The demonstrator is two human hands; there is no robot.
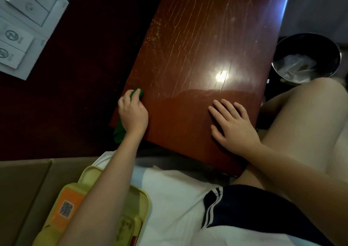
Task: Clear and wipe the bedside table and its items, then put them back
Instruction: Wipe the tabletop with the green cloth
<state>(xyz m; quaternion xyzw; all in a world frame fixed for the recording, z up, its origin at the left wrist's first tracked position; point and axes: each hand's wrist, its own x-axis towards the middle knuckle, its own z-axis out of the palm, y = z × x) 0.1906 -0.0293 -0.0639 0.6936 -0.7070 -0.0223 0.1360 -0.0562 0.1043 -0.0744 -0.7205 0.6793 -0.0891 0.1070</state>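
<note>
Your L hand is closed round the green cloth, pressing it on the bedside table at its left edge. Your R hand lies flat on the top w/ fingers spread, holding nothing.

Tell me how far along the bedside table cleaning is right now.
Clearing looks done: nothing stands on the bedside table. Wiping is in hand: the left hand presses a green cloth at the table's left edge, while the right hand rests flat on the top. Streaks and specks further up suggest more wiping is needed. Items in the yellow tray below have not yet been put back.
</note>
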